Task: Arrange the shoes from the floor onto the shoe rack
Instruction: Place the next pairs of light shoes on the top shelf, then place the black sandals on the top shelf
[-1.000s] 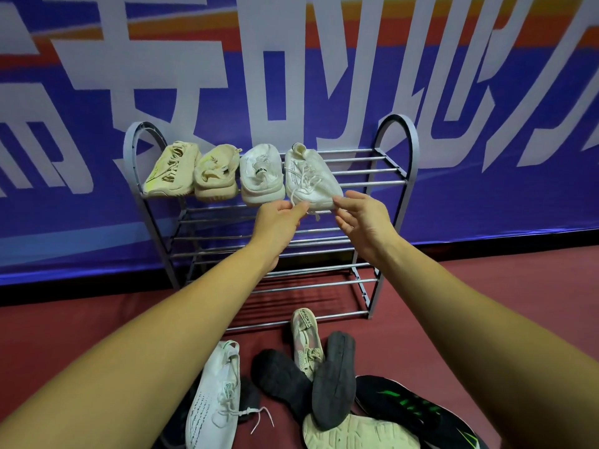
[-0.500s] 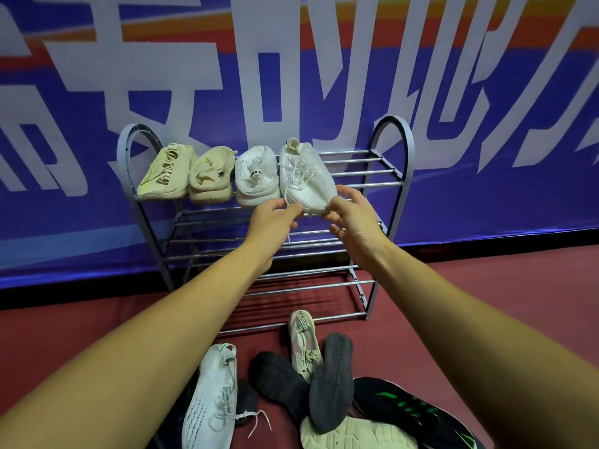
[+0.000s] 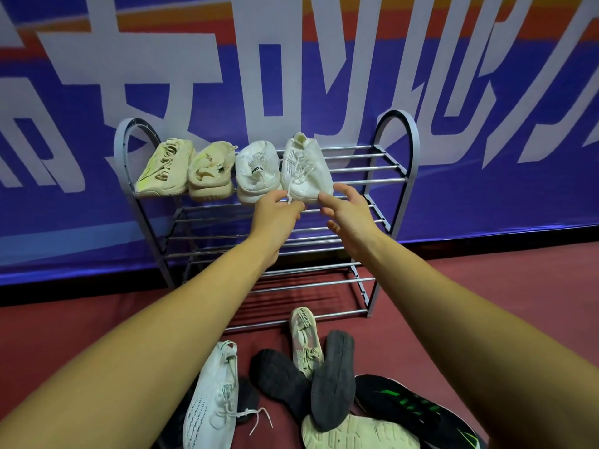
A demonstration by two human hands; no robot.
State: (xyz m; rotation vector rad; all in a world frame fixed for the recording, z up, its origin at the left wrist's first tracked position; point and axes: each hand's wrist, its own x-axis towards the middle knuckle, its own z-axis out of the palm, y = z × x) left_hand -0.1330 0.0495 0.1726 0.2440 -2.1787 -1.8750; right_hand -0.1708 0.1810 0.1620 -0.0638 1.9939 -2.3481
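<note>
A grey metal shoe rack (image 3: 397,170) stands against the blue banner wall. Its top shelf holds two cream shoes (image 3: 165,170) (image 3: 212,173) and two white sneakers (image 3: 257,171) (image 3: 304,170) side by side. My left hand (image 3: 275,213) pinches the dangling lace at the toe of the rightmost white sneaker. My right hand (image 3: 348,212) has its fingers spread, with the thumb tip against that sneaker's toe. On the floor in front lie a white sneaker (image 3: 212,400), two black shoes sole-up (image 3: 334,377) (image 3: 278,377), a beige sneaker (image 3: 304,338), a black-and-green shoe (image 3: 411,406) and a cream sole (image 3: 356,432).
The rack's right half of the top shelf and its lower shelves (image 3: 291,247) hold nothing. The floor (image 3: 486,303) is dark red, and the banner wall runs directly behind the rack.
The rightmost white sneaker has been pushed further back on the top shelf and straightened. Both hands have eased off its toe, the left one keeping the lace.
</note>
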